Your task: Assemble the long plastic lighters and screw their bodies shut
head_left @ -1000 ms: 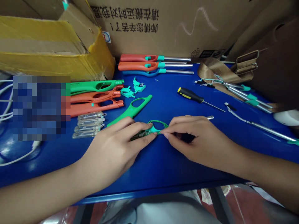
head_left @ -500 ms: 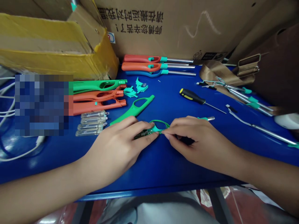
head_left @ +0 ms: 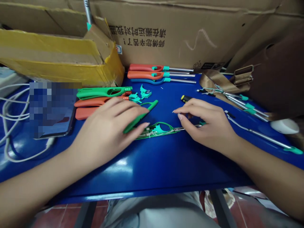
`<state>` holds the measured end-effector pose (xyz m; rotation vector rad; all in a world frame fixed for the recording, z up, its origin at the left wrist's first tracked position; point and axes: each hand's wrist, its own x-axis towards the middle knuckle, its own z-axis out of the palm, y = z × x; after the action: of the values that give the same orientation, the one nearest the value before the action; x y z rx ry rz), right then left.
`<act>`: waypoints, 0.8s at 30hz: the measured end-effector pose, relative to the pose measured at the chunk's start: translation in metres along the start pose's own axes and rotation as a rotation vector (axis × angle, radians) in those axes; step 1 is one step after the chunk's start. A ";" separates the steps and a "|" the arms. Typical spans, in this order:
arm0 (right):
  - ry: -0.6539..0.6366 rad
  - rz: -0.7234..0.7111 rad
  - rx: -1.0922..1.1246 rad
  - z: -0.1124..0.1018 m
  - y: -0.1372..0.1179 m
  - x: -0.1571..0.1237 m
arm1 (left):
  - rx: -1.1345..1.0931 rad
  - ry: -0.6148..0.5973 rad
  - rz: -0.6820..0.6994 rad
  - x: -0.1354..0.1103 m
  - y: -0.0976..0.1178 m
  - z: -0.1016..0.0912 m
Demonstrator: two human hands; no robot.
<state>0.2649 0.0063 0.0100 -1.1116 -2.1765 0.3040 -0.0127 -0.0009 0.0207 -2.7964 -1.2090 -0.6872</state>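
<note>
Steadying the parts-filled green plastic half-shell [head_left: 163,134] protects alignment. Your right hand [head_left: 206,122] hovers beside it, fingertips parted; whether your left hand [head_left: 116,120] grips, I can't tell.
</note>
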 end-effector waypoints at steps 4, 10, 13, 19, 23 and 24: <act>0.006 -0.038 0.009 0.000 0.001 0.001 | 0.075 -0.138 -0.121 -0.003 -0.026 -0.001; 0.004 -0.092 -0.006 0.001 0.002 0.003 | -0.030 -0.145 -0.069 -0.004 -0.044 0.009; 0.001 -0.104 -0.013 0.002 0.004 0.003 | 0.023 -0.159 -0.074 -0.002 -0.040 0.010; 0.004 -0.116 -0.005 0.002 0.005 0.003 | 0.080 -0.145 -0.037 0.002 -0.029 -0.008; -0.025 -0.159 -0.043 -0.001 0.004 0.002 | 0.019 -0.030 0.048 0.006 -0.019 -0.022; -0.049 -0.177 -0.064 -0.001 0.004 0.002 | -0.016 -0.038 0.069 0.006 -0.017 -0.023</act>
<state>0.2671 0.0102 0.0102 -0.9461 -2.3240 0.1857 -0.0297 0.0110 0.0415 -2.8616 -1.1111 -0.6456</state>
